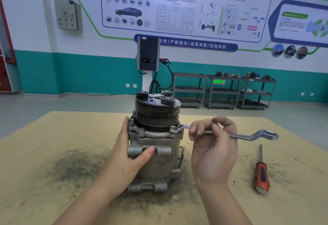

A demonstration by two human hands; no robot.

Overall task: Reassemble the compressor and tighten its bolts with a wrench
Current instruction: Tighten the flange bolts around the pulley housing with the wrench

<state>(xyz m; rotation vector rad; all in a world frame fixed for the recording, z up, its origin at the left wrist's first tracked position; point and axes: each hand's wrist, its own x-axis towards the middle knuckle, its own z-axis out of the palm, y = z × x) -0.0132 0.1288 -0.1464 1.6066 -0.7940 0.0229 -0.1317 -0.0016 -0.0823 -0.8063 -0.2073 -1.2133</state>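
Steel wrench (230,134) runs sideways, its ring end on a flange bolt just left of the right hand (213,146) pinching its shank, while the left hand (131,155) clasps the upright compressor (156,146) on the tabletop (53,153).

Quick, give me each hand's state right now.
Left hand: closed around the compressor body, steadying it upright.
Right hand: closed on the wrench shaft, whose ring end sits on a flange bolt.
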